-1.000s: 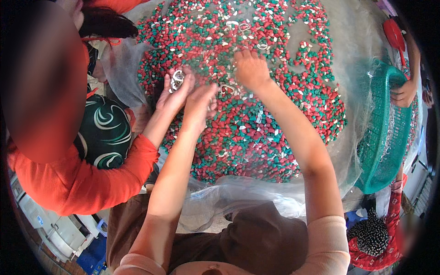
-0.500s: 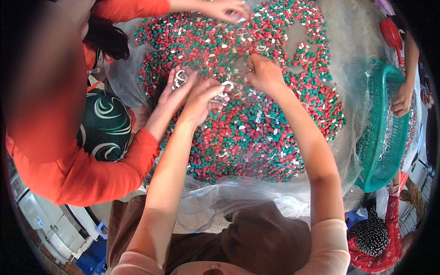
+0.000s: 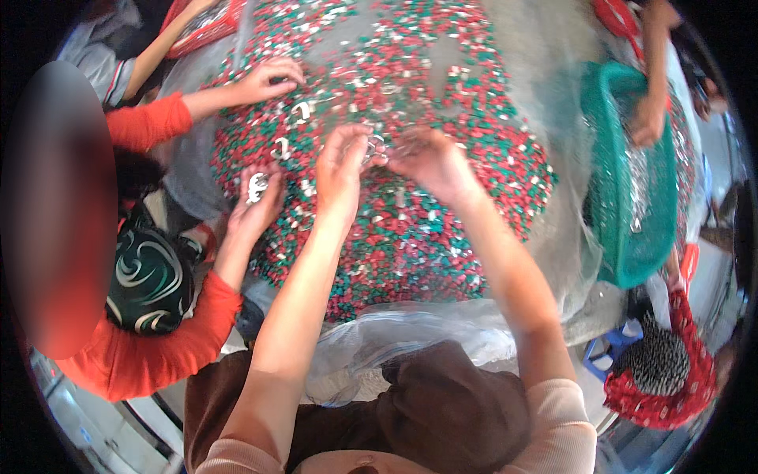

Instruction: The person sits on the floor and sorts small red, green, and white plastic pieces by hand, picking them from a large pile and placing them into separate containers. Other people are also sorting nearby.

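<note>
A wide layer of small red, green and white pieces (image 3: 450, 237) lies under both hands. My left hand (image 3: 341, 178) is above its middle, fingers curled round a few small pale, shiny pieces (image 3: 374, 150) whose exact kind I cannot make out. Close by on the right is my right hand (image 3: 442, 170), its fingertips pointing at those pieces. Motion smears its fingers, so whether it holds anything is hidden. Left of my hands, a co-worker's open hand (image 3: 259, 197) carries white curved pieces (image 3: 257, 187). The same person's other hand (image 3: 272, 81) hovers over the layer farther off.
Clear plastic sheeting (image 3: 395, 332) edges the layer in front of my lap. A green mesh basket (image 3: 632, 268) stands at the right, with another person's hand (image 3: 649, 122) at it. Someone in red patterned clothing (image 3: 671, 399) is at lower right. A red basket (image 3: 209, 31) is at upper left.
The view has shifted. My right hand has come back from the pieces to beside my left hand. The co-worker's hand with white curved pieces has drawn away leftward from mine.
</note>
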